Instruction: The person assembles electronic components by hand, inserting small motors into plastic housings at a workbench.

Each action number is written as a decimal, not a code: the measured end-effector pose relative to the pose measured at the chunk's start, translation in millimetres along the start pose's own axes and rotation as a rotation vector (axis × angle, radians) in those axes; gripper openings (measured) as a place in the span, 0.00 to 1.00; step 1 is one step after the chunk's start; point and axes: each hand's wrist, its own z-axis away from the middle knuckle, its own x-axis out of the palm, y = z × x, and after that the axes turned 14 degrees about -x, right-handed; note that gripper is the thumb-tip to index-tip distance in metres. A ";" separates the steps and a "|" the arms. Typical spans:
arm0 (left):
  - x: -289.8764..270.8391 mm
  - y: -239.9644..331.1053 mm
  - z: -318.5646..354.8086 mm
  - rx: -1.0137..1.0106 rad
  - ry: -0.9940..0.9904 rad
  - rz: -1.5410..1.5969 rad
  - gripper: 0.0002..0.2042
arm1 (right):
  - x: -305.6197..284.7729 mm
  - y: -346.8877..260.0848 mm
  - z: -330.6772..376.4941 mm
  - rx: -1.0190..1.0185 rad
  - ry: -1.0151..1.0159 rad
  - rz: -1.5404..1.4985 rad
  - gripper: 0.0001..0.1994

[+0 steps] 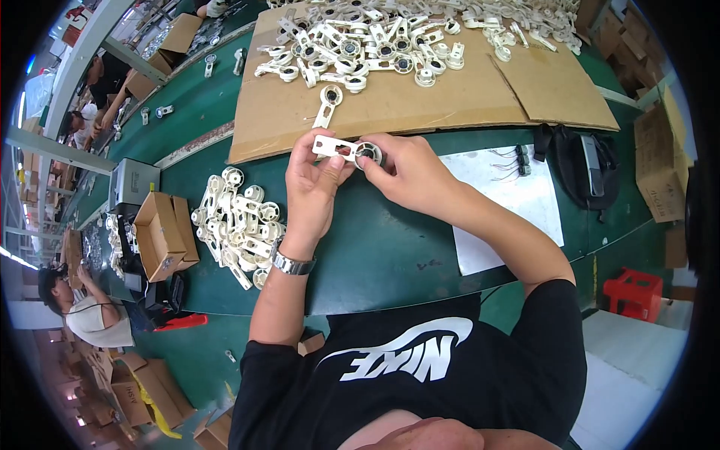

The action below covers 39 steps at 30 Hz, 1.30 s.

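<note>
Over the near edge of the cardboard, both my hands hold one white plastic housing (325, 146), a flat arm with a ring at its right end. My left hand (311, 187) grips the arm between thumb and fingers, with a metal-banded watch (292, 265) on that wrist. My right hand (411, 171) pinches the ring end, its thumb pressed over the ring; a dark round part shows inside. Something small and reddish shows in the housing's slot. Just beyond lies a similar single housing (328, 105) with a dark centre and a thin wire.
A big heap of such housings (349, 49) covers the cardboard sheet (405, 105). Another pile (240, 225) lies left of my forearm, beside an open carton (159, 244). Small black wired parts (522, 160) rest on white paper (480, 225), near a black bag (570, 169). Co-workers sit at left.
</note>
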 end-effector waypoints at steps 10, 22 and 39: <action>-2.2 3.9 -0.1 0.049 -0.011 -0.064 0.21 | -10.9 12.3 -5.7 0.211 -0.020 -0.596 0.18; 6.8 4.6 19.2 0.823 -0.053 -1.617 0.07 | -42.4 63.4 -83.9 0.291 0.137 -0.507 0.16; 92.5 -18.3 -27.1 1.350 -0.639 -1.761 0.06 | -169.7 -44.7 93.6 -0.127 -0.018 0.385 0.16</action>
